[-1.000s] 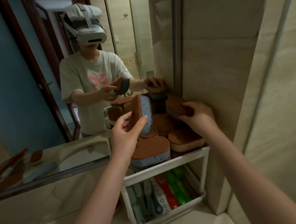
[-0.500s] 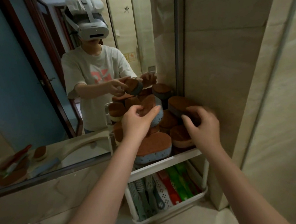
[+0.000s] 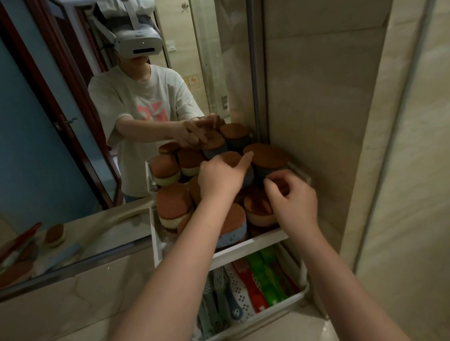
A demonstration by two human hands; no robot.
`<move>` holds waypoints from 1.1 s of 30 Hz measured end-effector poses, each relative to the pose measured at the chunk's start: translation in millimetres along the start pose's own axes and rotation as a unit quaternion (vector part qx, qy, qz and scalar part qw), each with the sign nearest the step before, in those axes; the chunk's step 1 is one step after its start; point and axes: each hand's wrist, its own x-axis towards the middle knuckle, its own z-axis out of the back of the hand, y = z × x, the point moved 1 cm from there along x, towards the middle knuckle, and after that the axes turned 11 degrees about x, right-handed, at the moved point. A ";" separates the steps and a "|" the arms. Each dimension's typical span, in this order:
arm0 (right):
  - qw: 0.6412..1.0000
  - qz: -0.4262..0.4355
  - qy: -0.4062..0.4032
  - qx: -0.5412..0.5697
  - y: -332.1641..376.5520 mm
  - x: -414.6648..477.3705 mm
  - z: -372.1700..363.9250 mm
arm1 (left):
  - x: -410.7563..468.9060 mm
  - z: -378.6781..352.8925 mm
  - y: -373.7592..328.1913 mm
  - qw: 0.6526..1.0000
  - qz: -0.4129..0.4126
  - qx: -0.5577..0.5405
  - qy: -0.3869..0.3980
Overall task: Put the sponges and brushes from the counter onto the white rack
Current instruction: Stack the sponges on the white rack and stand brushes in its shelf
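There, the left hand held a blue-backed sponge atop the pile on the white rack, index finger straight. The right hand curled just right of it, grip unclear.

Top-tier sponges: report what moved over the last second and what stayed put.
The left hand swung its blue-and-brown sponge from upright down flat onto the pile, beside the dark sponge; its index finger lies straight on top, grip unclear. The right hand slid from that sponge's top down to the pile's front, fingers curled. The white rack, other sponges and the brushes below stayed put.
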 end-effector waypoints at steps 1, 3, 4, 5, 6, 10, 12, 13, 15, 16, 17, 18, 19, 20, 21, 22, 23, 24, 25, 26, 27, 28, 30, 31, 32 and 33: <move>1.000 -0.001 0.000 -0.002 0.0 0.3 -0.1 | -1.4 0.8 0.1 1.000 -0.010 -0.013 0.000; 1.000 -0.003 0.001 -0.005 1.0 0.5 -0.4 | -3.7 3.5 3.0 0.999 -0.014 -0.029 0.009; 1.000 -0.001 -0.001 -0.003 2.2 0.1 -0.2 | -4.7 5.2 5.5 0.999 -0.011 -0.029 0.014; 1.000 0.006 -0.003 -0.001 4.0 -0.7 0.0 | -6.1 7.2 8.4 1.000 -0.008 -0.025 0.017; 1.000 0.018 -0.004 -0.001 6.7 -2.2 0.3 | -8.0 10.0 11.2 1.000 -0.004 -0.020 0.016; 0.996 0.080 0.022 -0.023 23.2 -12.4 -4.7 | -25.5 28.7 24.8 1.000 -0.003 -0.021 -0.017; 0.995 0.092 0.041 -0.026 34.3 -20.3 -11.3 | -37.0 40.4 37.5 0.998 0.000 -0.050 -0.042; 0.994 0.094 0.049 -0.025 40.4 -25.0 -15.6 | -42.8 47.0 45.1 0.996 -0.001 -0.065 -0.056; 0.993 0.096 0.065 -0.020 54.9 -38.8 -27.3 | -55.9 62.7 64.1 0.992 -0.001 -0.097 -0.076; 0.992 0.100 0.074 -0.015 61.6 -45.3 -33.0 | -62.2 70.4 72.3 0.991 -0.001 -0.109 -0.083; 0.991 0.107 0.083 -0.010 68.3 -53.5 -40.8 | -69.1 78.9 82.7 0.989 0.000 -0.116 -0.090; 0.989 0.115 0.094 -0.008 75.2 -62.5 -49.3 | -76.1 87.5 94.4 0.988 0.002 -0.119 -0.095; 0.987 0.125 0.104 -0.012 82.3 -72.4 -58.7 | -83.7 96.4 107.5 0.988 0.000 -0.121 -0.098; 0.984 0.137 0.116 -0.020 89.4 -82.4 -68.6 | -91.2 105.1 121.3 0.987 -0.004 -0.122 -0.101; 0.980 0.150 0.129 -0.028 96.1 -92.8 -79.4 | -98.9 114.0 135.8 0.987 -0.007 -0.123 -0.104; 0.976 0.160 0.144 -0.032 102.7 -103.6 -90.3 | -106.9 122.8 151.3 0.987 -0.008 -0.124 -0.106; 0.973 0.165 0.160 -0.033 108.7 -114.5 -101.8 | -114.8 131.2 167.3 0.986 -0.003 -0.127 -0.107; 0.970 0.162 0.179 -0.032 113.6 -125.5 -113.9 | -123.1 139.4 184.1 0.986 0.006 -0.131 -0.105; 0.967 0.155 0.198 -0.029 118.4 -137.0 -126.3 | -131.5 147.4 202.1 0.985 0.017 -0.135 -0.104; 0.965 0.145 0.216 -0.029 122.3 -148.9 -139.2 | -139.9 155.3 220.5 0.985 0.032 -0.135 -0.103; 0.962 0.136 0.236 -0.030 126.2 -161.8 -151.8 | -148.4 162.7 239.8 0.985 0.049 -0.131 -0.104; 0.958 0.126 0.256 -0.032 130.1 -175.1 -164.4 | -157.4 169.7 259.6 0.984 0.068 -0.127 -0.108; 0.948 0.106 0.299 -0.028 136.0 -202.8 -189.6 | -176.8 182.4 300.0 0.980 0.113 -0.125 -0.111; 0.941 0.096 0.323 -0.027 137.6 -217.6 -202.7 | -188.0 188.5 320.6 0.977 0.137 -0.125 -0.107; 0.933 0.086 0.349 -0.027 138.7 -232.2 -215.1 | -199.8 193.4 342.4 0.974 0.160 -0.124 -0.102; 0.923 0.076 0.375 -0.026 139.2 -246.9 -227.3 | -211.7 197.8 364.2 0.971 0.181 -0.122 -0.100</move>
